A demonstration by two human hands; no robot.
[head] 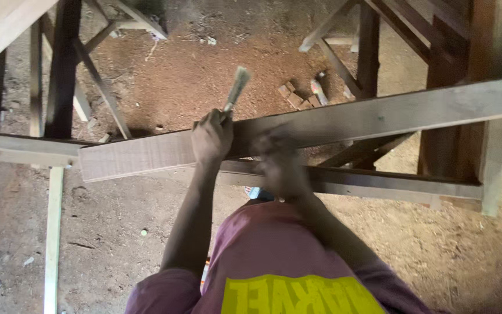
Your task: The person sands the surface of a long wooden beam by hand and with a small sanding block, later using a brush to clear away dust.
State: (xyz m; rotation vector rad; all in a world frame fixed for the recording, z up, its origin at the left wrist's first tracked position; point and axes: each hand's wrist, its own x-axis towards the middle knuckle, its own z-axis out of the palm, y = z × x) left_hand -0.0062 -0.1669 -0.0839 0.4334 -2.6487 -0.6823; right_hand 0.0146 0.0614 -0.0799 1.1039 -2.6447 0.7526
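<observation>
A long pale wooden plank (379,113) lies across a dark wooden frame (379,183), running from lower left to upper right. My left hand (211,136) rests at the plank's near edge and grips a paintbrush (236,87) by its handle, pale bristles pointing up and away. My right hand (280,163) is on the plank just right of the left hand. It is blurred by motion, so I cannot tell its fingers or whether it holds anything.
Reddish dirt and sawdust cover the ground (193,75). Small wood offcuts (297,96) lie beyond the plank. Dark wooden frames (65,64) stand at the left and upper right, and a thin pale batten (53,232) lies at lower left.
</observation>
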